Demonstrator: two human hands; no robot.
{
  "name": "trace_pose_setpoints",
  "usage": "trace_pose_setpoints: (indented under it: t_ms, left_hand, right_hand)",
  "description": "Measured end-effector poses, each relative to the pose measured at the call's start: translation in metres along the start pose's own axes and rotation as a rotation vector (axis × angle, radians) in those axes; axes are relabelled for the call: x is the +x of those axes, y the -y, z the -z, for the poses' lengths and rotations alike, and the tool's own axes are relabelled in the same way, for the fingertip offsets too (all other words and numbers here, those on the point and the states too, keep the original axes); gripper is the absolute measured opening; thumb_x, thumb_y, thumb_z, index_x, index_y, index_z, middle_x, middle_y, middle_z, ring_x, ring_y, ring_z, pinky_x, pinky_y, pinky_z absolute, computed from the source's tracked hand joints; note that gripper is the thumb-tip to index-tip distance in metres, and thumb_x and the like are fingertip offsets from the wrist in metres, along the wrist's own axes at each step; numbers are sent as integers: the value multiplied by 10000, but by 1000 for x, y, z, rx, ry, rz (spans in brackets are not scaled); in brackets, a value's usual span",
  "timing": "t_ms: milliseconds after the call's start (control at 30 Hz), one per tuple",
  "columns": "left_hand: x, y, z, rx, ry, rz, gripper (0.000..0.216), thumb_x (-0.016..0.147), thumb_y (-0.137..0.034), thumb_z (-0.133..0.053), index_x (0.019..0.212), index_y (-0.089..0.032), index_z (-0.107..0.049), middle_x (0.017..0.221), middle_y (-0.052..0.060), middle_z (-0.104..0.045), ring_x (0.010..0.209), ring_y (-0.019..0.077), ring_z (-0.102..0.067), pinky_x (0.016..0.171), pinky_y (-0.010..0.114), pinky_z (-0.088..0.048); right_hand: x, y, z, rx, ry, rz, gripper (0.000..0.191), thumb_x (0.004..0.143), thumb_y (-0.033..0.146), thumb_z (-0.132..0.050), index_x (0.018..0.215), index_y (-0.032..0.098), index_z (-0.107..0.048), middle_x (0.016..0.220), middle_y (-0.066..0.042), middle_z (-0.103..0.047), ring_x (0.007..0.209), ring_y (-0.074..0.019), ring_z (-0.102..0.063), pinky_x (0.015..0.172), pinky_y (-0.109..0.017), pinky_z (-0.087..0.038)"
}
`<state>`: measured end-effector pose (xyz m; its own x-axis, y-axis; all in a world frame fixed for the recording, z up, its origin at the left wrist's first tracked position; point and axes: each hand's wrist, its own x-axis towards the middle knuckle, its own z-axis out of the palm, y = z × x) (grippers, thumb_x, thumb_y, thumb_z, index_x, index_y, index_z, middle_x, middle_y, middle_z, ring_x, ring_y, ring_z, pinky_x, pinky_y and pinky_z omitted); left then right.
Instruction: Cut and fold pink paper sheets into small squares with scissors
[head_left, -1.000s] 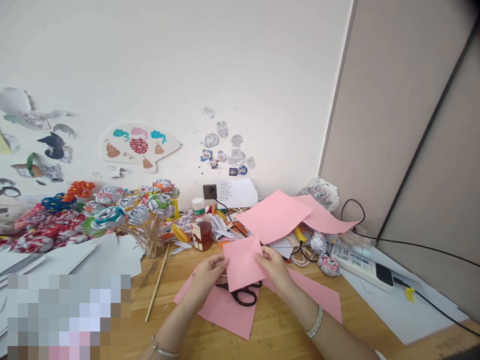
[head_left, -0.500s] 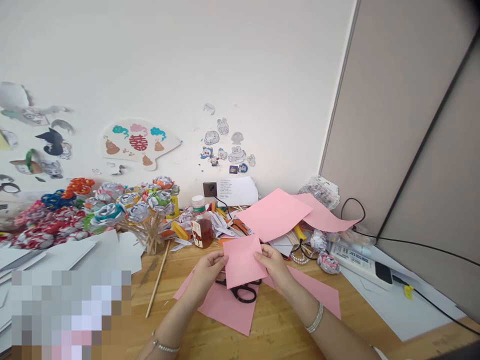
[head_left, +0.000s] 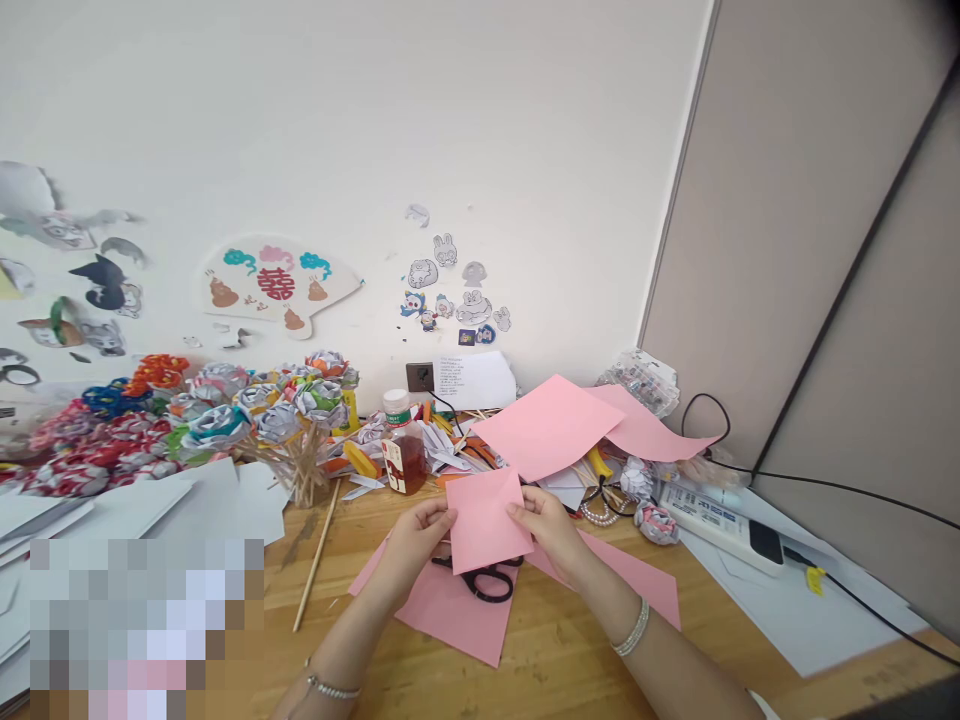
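Head view. Pink square (head_left: 486, 518), held above the wooden surface (head_left: 555, 655) by both hands: left hand (head_left: 416, 535) pinches its left edge, right hand (head_left: 546, 530) its right edge, each grip closed on the paper between thumb and fingers. Each wrist carries one bracelet.

Writing: the fan-shaped cut-out (head_left: 281, 285), on the wall up and left of the square, bears a red "囍". The label on the bottle (head_left: 403, 455), just up-left of the square, is too small to read, as is the print on the white sheet (head_left: 474, 380) behind it.

Counts: one pair of black scissors (head_left: 484, 580), directly under the square and half hidden by it; four further pink sheets, two beneath the scissors (head_left: 457, 615) and two raised behind the square (head_left: 551, 425); one loose wooden stick (head_left: 319, 565) to the left. The paper roses (head_left: 225, 415) far left are too crowded to count. A pixelated block covers the lower left corner.
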<state>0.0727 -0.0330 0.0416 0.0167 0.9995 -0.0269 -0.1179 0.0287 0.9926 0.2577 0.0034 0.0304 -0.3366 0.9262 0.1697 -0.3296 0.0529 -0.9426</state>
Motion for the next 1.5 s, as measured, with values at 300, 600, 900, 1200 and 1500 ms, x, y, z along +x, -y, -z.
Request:
trace_pose_setpoints:
  t_ms: [300,600,900,1200,1500]
  left_hand:
    - [-2,-3,-2,-2,-11,1,375,613,-423,-691,861,-145,-646,669,11,-656,594,153,-603,552,263,-473]
    - [-2,-2,1,7,13,22,422,634,-408,-682,965,-153,-620,662,0,-636,583,147,-588,540,260,-465]
    - [-2,2,4,18,119,1,357,669,-368,-667,965,-171,-636,664,-1,-630,602,133,-564,561,234,-447]
    - [-9,-10,2,222,209,-17,353,681,-259,-620,1025,-183,-646,835,47,-680,685,154,-578,561,226,-445]
    - [-8,-9,7,214,278,-13,295,651,-201,-620,938,-186,-690,894,55,-698,723,181,-604,607,255,-467]
  right_hand:
    - [0,1,0,24,18,-5,326,627,347,-715,873,142,-653,889,-79,-703,776,-213,-631,676,-315,-470]
    - [-2,3,0,10,122,-43,342,628,326,-715,904,133,-659,914,-77,-690,802,-207,-613,691,-303,-458]
    - [-3,1,-1,88,138,-74,254,640,279,-698,874,181,-682,853,-42,-686,773,-183,-602,703,-300,-447]
    - [-2,2,6,-257,114,80,238,646,94,-535,762,198,-715,830,-14,-677,770,-168,-565,665,-255,-391]
    - [-2,11,9,-300,171,139,186,661,145,-558,725,209,-720,762,-17,-668,700,-156,-554,604,-250,-410]
